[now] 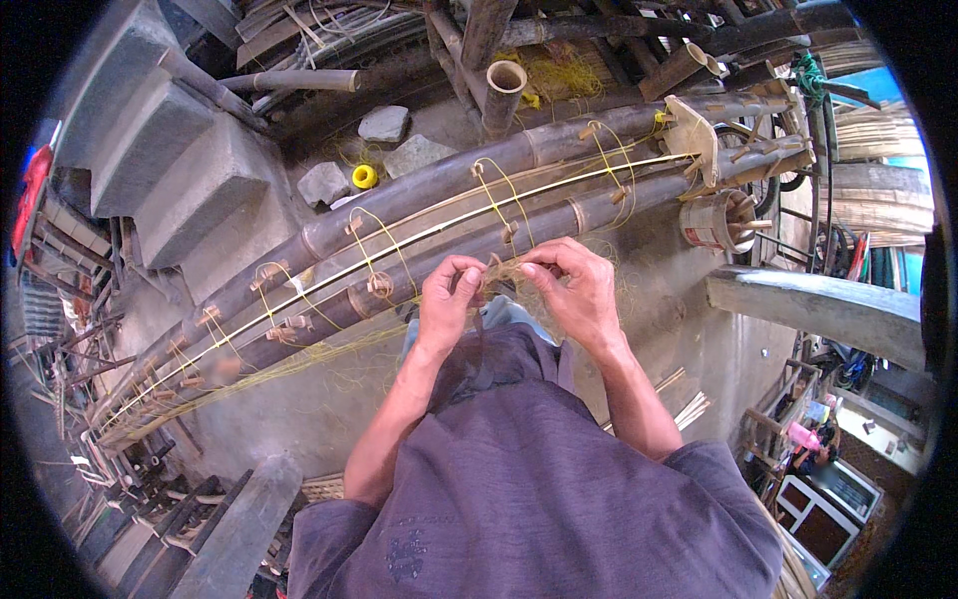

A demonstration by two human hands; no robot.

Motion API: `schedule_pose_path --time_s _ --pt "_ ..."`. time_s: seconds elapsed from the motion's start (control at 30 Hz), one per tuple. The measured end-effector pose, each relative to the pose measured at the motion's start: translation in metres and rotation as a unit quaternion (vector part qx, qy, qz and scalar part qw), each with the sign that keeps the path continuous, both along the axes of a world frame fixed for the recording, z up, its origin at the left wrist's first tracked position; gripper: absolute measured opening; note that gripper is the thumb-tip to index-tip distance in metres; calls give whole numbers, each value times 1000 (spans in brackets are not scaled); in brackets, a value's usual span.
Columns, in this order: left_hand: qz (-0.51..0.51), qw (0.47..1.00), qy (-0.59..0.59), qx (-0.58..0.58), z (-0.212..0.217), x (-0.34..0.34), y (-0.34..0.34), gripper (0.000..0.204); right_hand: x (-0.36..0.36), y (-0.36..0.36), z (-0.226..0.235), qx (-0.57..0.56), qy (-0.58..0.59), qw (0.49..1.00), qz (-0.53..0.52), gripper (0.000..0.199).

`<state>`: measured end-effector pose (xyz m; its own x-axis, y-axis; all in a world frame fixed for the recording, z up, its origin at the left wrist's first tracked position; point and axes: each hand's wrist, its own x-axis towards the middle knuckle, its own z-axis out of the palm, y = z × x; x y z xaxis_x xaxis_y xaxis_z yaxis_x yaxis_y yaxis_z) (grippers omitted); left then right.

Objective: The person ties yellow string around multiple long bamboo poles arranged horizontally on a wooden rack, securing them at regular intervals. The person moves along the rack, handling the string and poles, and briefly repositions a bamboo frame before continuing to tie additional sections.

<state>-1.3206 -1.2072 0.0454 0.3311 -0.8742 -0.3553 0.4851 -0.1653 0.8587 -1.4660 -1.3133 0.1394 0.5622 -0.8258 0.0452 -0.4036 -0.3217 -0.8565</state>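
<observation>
My left hand (448,300) and my right hand (579,296) meet in front of my body, thumbs and fingertips pinched. Between them runs a bunch of thin yellowish thread (506,271), gripped by both. A small brown piece shows at the left fingertips, too small to name. Just beyond my hands lie two long dark bamboo poles, the near one (544,226) and the far one (419,190), side by side. Wooden pegs (378,284) stick out of them, with yellow cord loops (384,228) around several. A taut pale yellow line (559,180) runs lengthwise between the poles to a wooden plate (691,140).
Concrete steps (205,165) rise at the left. Beyond the poles are stone blocks (384,125), a yellow ring-shaped spool (365,177) and an upright bamboo piece (504,95). A bucket of sticks (717,222) and a concrete beam (818,304) stand right. A person (823,454) is at far right.
</observation>
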Motion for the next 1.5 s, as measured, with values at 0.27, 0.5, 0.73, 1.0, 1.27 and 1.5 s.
schedule_pose_path --time_s 0.27,0.5,0.73,1.0,1.27,1.5 --pt "58 997 -47 21 -17 12 6 22 12 -21 -24 35 43 998 18 33" --pt "72 996 -43 7 -11 17 16 21 23 -47 -63 -1 64 996 -55 29" --pt "83 996 -39 3 -12 17 18 22 18 -50 -68 46 59 996 -48 17" --pt "25 997 -67 -16 -6 13 12 22 11 -11 -43 81 -7 995 -49 21" --pt "-29 998 -55 -9 4 -12 -8 22 -10 -3 -41 176 -77 972 -132 15" --pt "-77 996 -43 -28 11 -37 -34 23 -40 -19 -45 253 -2 967 17 19"
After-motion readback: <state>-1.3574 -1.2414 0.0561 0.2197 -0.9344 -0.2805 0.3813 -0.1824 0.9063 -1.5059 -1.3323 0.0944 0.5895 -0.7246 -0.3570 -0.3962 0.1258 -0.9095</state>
